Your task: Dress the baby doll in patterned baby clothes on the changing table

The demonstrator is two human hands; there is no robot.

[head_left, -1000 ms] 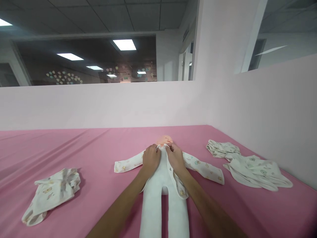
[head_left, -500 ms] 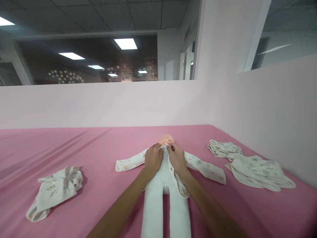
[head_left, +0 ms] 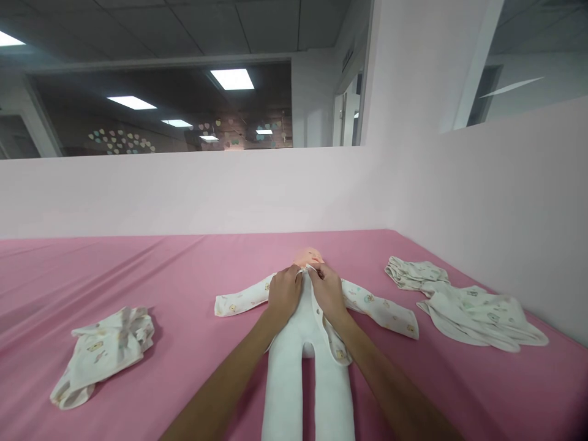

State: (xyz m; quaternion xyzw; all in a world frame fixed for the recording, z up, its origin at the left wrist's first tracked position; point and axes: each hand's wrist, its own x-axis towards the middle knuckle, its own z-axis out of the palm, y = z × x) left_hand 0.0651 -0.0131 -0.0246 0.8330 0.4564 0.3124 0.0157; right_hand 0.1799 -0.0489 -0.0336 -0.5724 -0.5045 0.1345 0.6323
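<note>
A baby doll with a white cloth body lies on its back, its head toward the wall. It wears a white printed baby jacket, sleeves spread to both sides, the front open with snap buttons down the right edge. At the collar, my left hand is closed on the jacket's left front edge. Close beside it, my right hand pinches the collar's right edge between thumb and fingers. The fingertips nearly meet below the doll's chin and partly hide the neckline.
A pink sheet covers the surface, which meets a white wall at the back and right. One crumpled printed garment lies at left. More printed baby clothes lie at right near the wall. Windows are above.
Both hands stay at the collar with barely any movement. The view has shifted very slightly; the doll and clothes lie as before.
</note>
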